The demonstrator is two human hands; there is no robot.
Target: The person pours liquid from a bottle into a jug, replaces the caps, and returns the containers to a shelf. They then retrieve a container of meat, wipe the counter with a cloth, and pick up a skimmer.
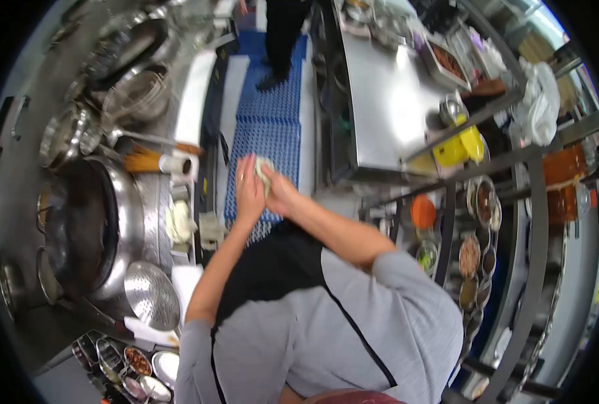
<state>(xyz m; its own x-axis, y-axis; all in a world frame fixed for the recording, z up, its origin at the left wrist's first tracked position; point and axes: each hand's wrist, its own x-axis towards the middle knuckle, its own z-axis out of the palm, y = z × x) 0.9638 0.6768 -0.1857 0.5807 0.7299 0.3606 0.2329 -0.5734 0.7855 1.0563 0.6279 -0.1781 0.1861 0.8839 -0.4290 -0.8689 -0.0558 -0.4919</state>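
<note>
A pale, crumpled cloth [264, 169] is pressed between my two hands in front of my black apron, above the blue floor mat. My left hand [249, 188] lies against its left side, fingers together and pointing away from me. From the right, my right hand [281, 194] is closed around the cloth, and most of its fingers are hidden. Left of my hands, a second whitish cloth [178, 222] lies at the counter's edge. Beyond it is a bamboo brush [145, 161] with a light band around its handle end.
A large black wok [77, 222] sits on the range at left, near a perforated strainer [153, 296] and stacked metal pans. At right are a steel table [387, 101], a yellow container [457, 148] and racks of ingredient bowls. Another person [283, 40] stands ahead on the blue mat [266, 101].
</note>
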